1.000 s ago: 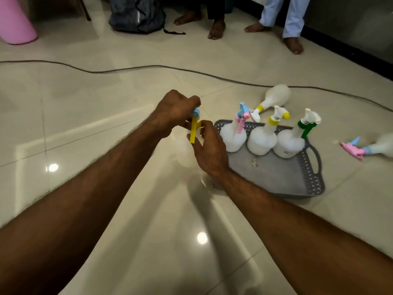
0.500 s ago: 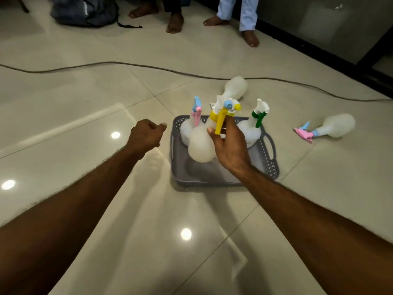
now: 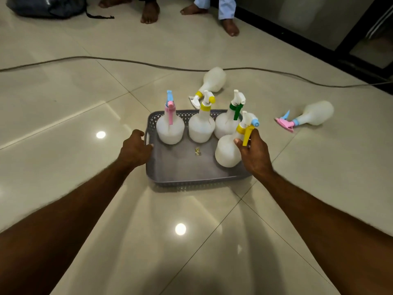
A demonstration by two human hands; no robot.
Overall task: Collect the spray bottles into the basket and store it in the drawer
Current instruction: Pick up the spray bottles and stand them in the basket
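The right hand grasps a bottle by its neck and yellow trigger, standing it in the basket beside three upright ones. The left hand, fingers curled, rests at the basket's left rim; whether it grasps it cannot be told. Two bottles lie on the floor. They look light, empty, smooth plastic; the neck is the surest hold.

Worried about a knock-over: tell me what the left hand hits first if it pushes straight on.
Probably the bottle with the pink trigger; the left hand already rests at the basket rim. Depth is unclear.
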